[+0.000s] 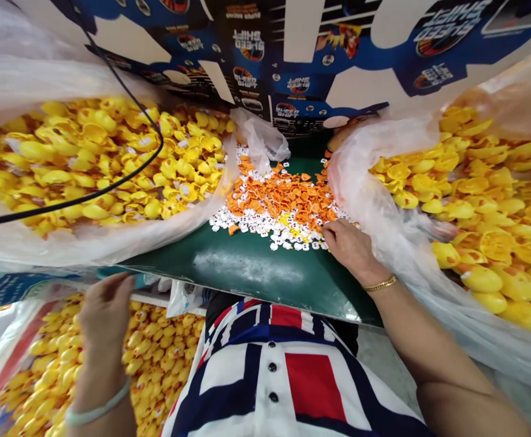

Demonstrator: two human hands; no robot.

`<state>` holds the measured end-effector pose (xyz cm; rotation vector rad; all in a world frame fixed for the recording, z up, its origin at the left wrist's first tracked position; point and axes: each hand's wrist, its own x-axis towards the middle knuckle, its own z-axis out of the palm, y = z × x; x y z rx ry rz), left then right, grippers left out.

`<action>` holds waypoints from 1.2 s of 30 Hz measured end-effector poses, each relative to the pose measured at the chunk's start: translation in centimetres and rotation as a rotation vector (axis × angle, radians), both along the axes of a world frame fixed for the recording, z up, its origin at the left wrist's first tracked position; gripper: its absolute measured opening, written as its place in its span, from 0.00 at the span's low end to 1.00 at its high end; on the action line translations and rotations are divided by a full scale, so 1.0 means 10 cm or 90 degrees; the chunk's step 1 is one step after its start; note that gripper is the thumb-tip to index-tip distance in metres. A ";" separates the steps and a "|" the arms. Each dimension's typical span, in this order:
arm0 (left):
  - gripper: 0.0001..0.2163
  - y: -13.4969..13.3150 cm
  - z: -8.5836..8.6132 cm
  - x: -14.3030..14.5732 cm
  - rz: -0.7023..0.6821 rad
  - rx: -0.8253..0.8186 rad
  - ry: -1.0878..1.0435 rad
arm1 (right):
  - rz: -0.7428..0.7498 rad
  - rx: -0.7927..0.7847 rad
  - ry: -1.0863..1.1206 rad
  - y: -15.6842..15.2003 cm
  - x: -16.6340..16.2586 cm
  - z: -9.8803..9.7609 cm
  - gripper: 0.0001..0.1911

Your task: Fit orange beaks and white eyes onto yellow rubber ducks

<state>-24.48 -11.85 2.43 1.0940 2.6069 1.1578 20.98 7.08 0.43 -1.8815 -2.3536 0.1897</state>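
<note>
My right hand (349, 247) reaches to the right edge of a pile of small parts on the green tabletop. Its fingertips are pinched together among white pieces (253, 223) with dark dots; whatever they hold is hidden. Orange beak-like pieces (292, 193) lie heaped behind the white ones, with a few small yellow bits between. My left hand (105, 309) hovers over a box of small yellow duck-like toys (160, 352) at the lower left. Its fingers are loosely bent and slightly blurred, thumb apart, with nothing visible in them.
Plastic-lined heaps of yellow shell halves stand left (87, 164) and right (497, 230) of the green tabletop (247, 261). Printed blue cardboard (247, 54) walls off the back. A black cable (124, 176) hangs across the left heap.
</note>
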 end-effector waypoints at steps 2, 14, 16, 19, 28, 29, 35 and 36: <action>0.15 0.27 -0.14 0.48 -0.138 0.018 -0.198 | 0.007 0.004 -0.008 0.01 -0.03 -0.02 0.14; 0.16 1.19 -0.28 2.12 -0.844 0.082 -0.041 | 0.074 -0.149 0.288 -0.27 -0.25 0.23 0.10; 0.13 1.13 -0.31 2.05 -0.885 0.070 -0.029 | 0.143 -0.280 0.369 -0.36 -0.39 0.22 0.10; 0.12 0.99 -0.35 1.87 -0.872 0.049 -0.029 | 0.252 -0.349 0.387 -0.40 -0.59 0.15 0.12; 0.13 0.92 -0.27 1.56 -0.608 -0.056 -0.259 | 0.356 -0.035 0.054 -0.13 -0.90 -0.03 0.09; 0.13 0.94 -0.27 1.57 -0.578 -0.073 -0.349 | 0.362 -0.037 0.061 -0.13 -0.90 -0.05 0.08; 0.15 1.02 -0.33 1.71 -0.534 -0.060 -0.540 | 0.361 -0.029 0.082 -0.28 -0.81 -0.12 0.06; 0.15 1.03 -0.34 1.72 -0.542 -0.053 -0.534 | 0.356 -0.030 0.092 -0.30 -0.80 -0.12 0.05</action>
